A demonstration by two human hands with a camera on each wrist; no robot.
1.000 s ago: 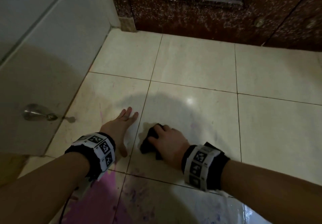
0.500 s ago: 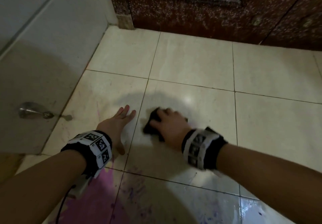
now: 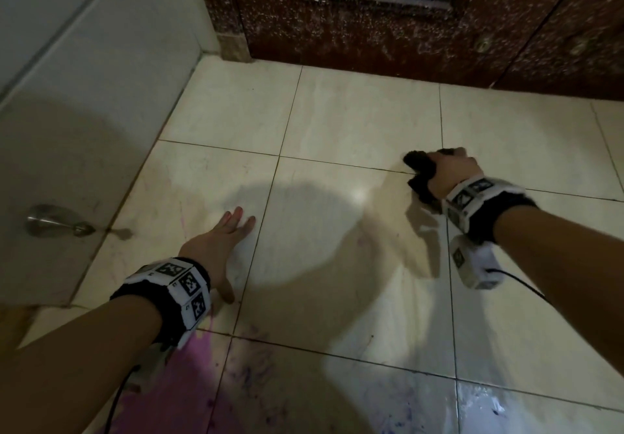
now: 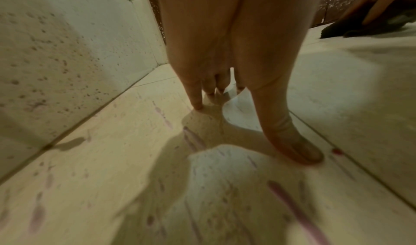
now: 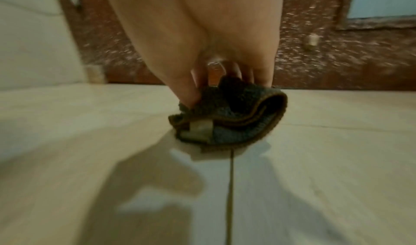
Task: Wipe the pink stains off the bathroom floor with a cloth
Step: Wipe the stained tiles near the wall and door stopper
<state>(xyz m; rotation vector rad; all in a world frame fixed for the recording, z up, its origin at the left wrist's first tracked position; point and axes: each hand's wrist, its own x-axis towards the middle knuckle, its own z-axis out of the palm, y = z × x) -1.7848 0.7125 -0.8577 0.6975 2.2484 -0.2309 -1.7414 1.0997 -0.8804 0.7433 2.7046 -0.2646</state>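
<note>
Gripping the dark cloth (image 3: 418, 177) bunched under its curled fingers, the right hand (image 3: 449, 173) sits over a grout line well ahead and to the right of the left hand (image 3: 216, 248). In the right wrist view the cloth (image 5: 227, 113) hangs folded from the fingertips, with its lower edge at or just above the floor (image 3: 354, 123); contact cannot be confirmed.

The left hand lies flat on the tile with fingers straight and spread, holding nothing. It serves as a brace. In the left wrist view its fingertips (image 4: 198, 106) and thumb press the tile, with faint pink streaks (image 4: 193, 140) on the floor just behind them.

The heaviest pink stains (image 3: 189, 369) lie behind the left wrist, near the forearm. Fainter purple smudges (image 3: 256, 366) lie just to the right of that patch. The tile under the right hand shows no visible stain.

Recommended procedure for the wiping step:

1. Flatten the cloth under the palm so that a broad face meets the tile, not a folded edge.
2. Bring the cloth back toward the stained tiles behind the left hand.
3. Wipe in overlapping strokes from the outer edge of the patch inward, to limit spreading.
4. Refold to a clean face when the cloth loads with pigment.
5. Keep the bracing hand off the pink area.

Most of the staining appears to remain.
</note>
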